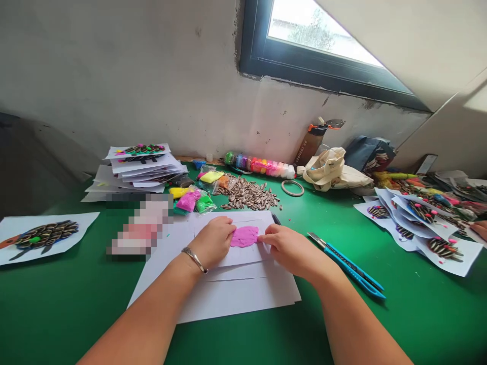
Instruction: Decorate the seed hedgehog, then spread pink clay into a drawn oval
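Observation:
A flat patch of pink clay lies on the top sheet of a stack of white paper on the green table. My left hand, with a metal bracelet on the wrist, rests curled on the paper and touches the clay's left edge. On the other side my right hand presses its fingertips against the clay's right edge. Neither hand lifts anything. A dark pen tip shows just behind my right hand.
A pile of sunflower seeds and bags of coloured clay lie behind the paper. Two blue utility knives sit at the right. Finished seed pictures are stacked at left and right. A cloth bag, a bottle.

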Tool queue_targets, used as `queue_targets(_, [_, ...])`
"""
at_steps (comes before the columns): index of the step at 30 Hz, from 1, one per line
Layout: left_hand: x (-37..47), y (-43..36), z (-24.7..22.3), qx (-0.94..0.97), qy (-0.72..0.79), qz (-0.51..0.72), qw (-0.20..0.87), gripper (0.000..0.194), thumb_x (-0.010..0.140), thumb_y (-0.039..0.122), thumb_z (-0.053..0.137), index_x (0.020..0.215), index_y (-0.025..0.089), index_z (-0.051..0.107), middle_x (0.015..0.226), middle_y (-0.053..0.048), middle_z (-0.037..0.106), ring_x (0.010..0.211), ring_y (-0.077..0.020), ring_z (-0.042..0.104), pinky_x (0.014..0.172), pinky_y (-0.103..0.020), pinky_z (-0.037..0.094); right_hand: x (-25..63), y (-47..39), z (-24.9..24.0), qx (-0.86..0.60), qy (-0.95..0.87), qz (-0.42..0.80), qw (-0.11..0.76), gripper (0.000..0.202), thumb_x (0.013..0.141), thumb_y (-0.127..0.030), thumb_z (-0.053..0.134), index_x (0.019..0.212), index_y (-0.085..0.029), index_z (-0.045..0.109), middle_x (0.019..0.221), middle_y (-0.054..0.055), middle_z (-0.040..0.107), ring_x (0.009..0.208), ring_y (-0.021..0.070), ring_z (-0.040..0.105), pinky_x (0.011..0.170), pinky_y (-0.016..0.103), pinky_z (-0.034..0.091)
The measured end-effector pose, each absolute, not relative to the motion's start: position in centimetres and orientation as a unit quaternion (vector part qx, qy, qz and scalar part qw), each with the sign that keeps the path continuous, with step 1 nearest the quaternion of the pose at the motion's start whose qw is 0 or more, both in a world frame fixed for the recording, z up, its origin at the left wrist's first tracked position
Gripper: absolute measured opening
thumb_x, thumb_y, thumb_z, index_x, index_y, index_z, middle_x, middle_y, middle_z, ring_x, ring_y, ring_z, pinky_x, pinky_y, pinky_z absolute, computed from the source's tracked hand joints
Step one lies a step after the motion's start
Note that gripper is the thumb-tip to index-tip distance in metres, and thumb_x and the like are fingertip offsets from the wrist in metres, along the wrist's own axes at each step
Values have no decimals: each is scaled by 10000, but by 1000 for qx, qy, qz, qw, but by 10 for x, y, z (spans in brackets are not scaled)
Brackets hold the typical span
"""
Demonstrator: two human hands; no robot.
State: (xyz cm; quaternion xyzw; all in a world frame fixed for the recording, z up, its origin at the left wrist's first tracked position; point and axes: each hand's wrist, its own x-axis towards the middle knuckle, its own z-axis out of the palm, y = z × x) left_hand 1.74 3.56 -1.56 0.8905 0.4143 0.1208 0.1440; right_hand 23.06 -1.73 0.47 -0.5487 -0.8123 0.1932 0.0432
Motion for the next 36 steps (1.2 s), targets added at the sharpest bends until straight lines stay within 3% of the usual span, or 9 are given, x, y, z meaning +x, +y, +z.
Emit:
queue_targets(8, [18, 36, -16, 893, 414, 115, 136, 289, 861, 71, 397, 727, 146, 641, 814, -75, 593, 846, -194, 549, 805, -296, 451, 234, -17, 8, -552, -808, 202, 51, 478, 797, -53, 381, 1118, -287, 646, 990, 35, 593, 828, 143, 555, 720, 224, 370])
queue_targets(16, [17, 36, -18, 890, 420, 115, 133, 278, 856, 64, 413, 799, 138, 675, 861, -84, 608, 906, -199, 553, 860, -299, 443, 228, -18, 7, -541, -824, 169, 8, 460, 771, -48, 436, 1081, -301, 663, 949, 24, 576, 792, 135, 529, 666, 223, 331])
queue_targets(22, [18, 36, -18, 894, 414, 113, 131, 279, 857, 67, 414, 755, 140, 663, 820, -77, 599, 847, -194, 554, 805, -296, 459, 230, -18, 7, -542, -817, 196, 37, 463, 812, -56, 377, 1076, -316, 655, 936, 12, 580, 796, 125, 540, 672, 217, 335])
queue_targets(28, [17, 36, -19, 892, 417, 116, 131, 281, 859, 69, 410, 789, 134, 675, 856, -88, 605, 891, -198, 550, 835, -299, 452, 225, -18, 7, -541, -825, 165, 2, 432, 797, -63, 425, 1050, -309, 674, 920, 17, 569, 765, 125, 523, 631, 219, 309])
queue_targets(36, [18, 35, -16, 894, 415, 115, 126, 285, 854, 75, 405, 753, 154, 659, 826, -76, 605, 867, -198, 555, 825, -310, 458, 227, -20, 7, -533, -825, 188, 21, 525, 775, -52, 397, 1145, -350, 620, 983, 9, 578, 810, 133, 542, 666, 222, 325])
